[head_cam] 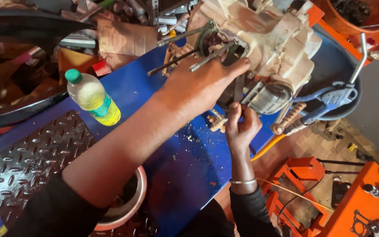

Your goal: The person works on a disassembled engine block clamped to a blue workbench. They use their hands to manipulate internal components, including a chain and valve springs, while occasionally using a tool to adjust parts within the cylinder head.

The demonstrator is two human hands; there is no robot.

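The grimy engine casing (273, 39) sits at the blue worktop's (185, 166) far right edge and could tip off; the left hand (202, 83) presses open-palmed on it; the right hand (241, 125) pinches underneath, contents unclear; protruding studs (185, 56) may snag; a bottle (92, 96) stands far-left.

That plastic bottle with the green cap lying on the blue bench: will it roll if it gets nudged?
Probably. The bottle lies on its side and is round, so a sideways nudge would likely roll it on the blue bench. It looks partly filled with yellowish liquid, so it is probably light.
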